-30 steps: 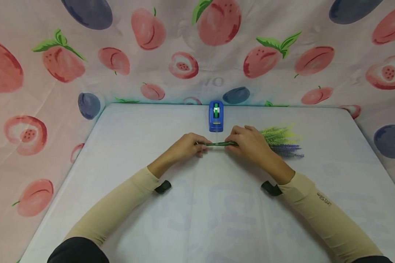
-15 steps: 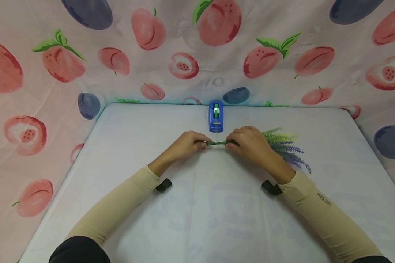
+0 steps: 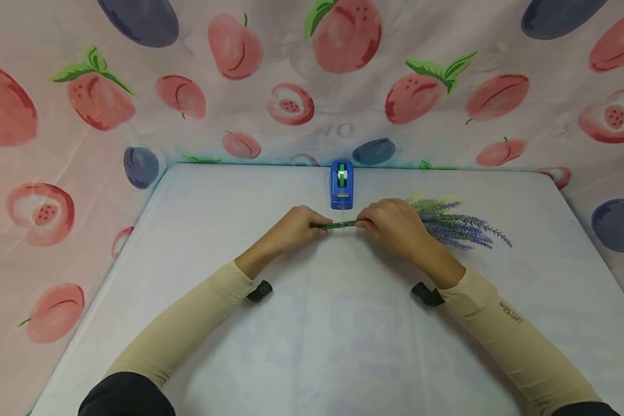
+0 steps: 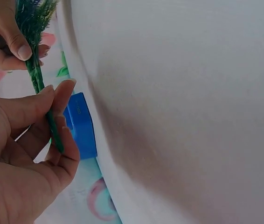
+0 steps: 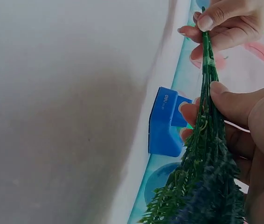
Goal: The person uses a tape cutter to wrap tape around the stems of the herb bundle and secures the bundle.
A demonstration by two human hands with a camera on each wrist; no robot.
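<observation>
I see left hand [image 3: 300, 225] pinching stems [image 5: 209, 76] near ends, right hand [image 3: 395, 225] grasping farther up; flower bunch [image 3: 460, 226] between person and tape dispenser [image 3: 341, 188]. Step seems securing shiny band [image 5: 208, 61]; next calls for steady pinch.

bouquet [image 5: 206, 156]: I saw purple and yellow-green sprigs [image 3: 449, 229]
stems [image 3: 340, 225]: I saw them green, bunched tight, with a pale band [image 5: 209, 61]
pose: I saw it crosswise, held by left hand [image 3: 300, 224] and right hand [image 3: 397, 224]
</observation>
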